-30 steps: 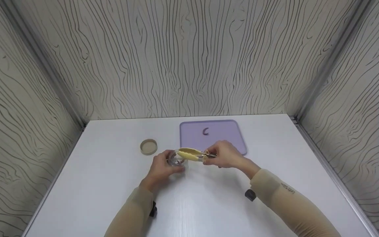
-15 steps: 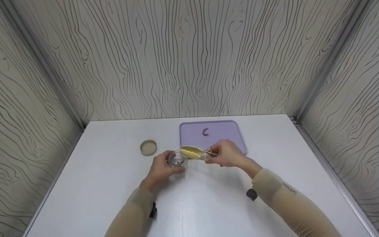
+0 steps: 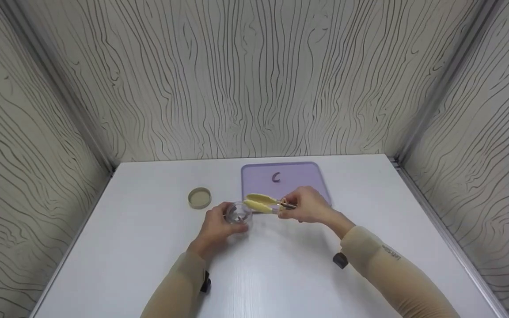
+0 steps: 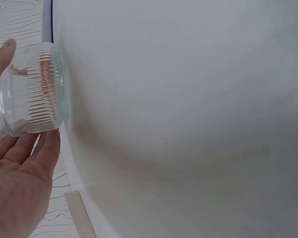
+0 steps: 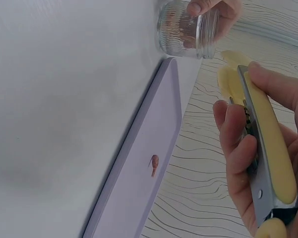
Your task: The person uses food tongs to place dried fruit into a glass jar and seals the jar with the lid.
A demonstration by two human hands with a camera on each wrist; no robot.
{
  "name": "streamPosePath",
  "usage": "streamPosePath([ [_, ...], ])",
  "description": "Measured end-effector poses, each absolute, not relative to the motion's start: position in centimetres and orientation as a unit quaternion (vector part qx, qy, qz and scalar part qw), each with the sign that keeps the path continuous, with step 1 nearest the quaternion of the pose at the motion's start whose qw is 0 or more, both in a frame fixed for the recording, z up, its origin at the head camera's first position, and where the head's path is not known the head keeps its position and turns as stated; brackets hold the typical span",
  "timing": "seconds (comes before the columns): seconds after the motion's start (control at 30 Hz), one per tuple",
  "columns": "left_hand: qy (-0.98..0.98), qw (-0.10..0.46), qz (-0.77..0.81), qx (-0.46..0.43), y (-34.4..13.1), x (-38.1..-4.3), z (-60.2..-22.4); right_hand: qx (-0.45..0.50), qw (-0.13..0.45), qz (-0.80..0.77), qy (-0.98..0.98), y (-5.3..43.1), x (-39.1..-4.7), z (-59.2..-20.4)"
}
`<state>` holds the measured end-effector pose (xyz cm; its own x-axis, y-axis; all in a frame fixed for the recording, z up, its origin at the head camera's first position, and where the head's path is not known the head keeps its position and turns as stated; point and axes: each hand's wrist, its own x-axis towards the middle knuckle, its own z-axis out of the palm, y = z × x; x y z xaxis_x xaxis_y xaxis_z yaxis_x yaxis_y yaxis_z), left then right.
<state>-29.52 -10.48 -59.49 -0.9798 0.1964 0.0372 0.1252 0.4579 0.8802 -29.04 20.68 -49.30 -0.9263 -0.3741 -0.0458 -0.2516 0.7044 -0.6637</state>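
Right hand [image 3: 308, 206] grips yellow-tipped tongs [image 3: 259, 206] in the head view, tips parted near the glass jar [image 3: 240, 215] the left hand [image 3: 216, 226] holds; a lid [image 3: 199, 198] lies left, and tongs and right hand partly block the purple tray [image 3: 299, 174], far right. Left wrist view: reddish pieces [image 4: 48, 79] show inside the jar. Right wrist view: one reddish piece [image 5: 155, 162] lies on the tray.

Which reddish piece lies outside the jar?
The curved reddish piece lying by itself on the purple tray. The other reddish pieces show through the wall of the glass jar, so they are inside it.
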Motion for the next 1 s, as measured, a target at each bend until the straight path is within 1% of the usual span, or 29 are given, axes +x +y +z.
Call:
streamPosePath([
  [0.3,0.859,0.030,0.503,0.091,-10.4,-29.6,-59.4,-0.138,0.090,-0.340,0.926,21.1,-29.1,-49.4],
  [0.63,0.864,0.034,0.495,0.084,-10.3,-29.6,-59.5,-0.129,0.079,-0.339,0.929,21.8,-29.6,-49.7],
  [0.87,0.855,0.032,0.508,0.105,-10.5,-29.5,-59.5,-0.144,0.061,-0.330,0.931,22.4,-30.1,-50.2],
  [1.0,0.854,0.030,0.507,0.112,-10.6,-29.6,-59.5,-0.130,0.059,-0.324,0.935,22.7,-30.3,-50.3],
])
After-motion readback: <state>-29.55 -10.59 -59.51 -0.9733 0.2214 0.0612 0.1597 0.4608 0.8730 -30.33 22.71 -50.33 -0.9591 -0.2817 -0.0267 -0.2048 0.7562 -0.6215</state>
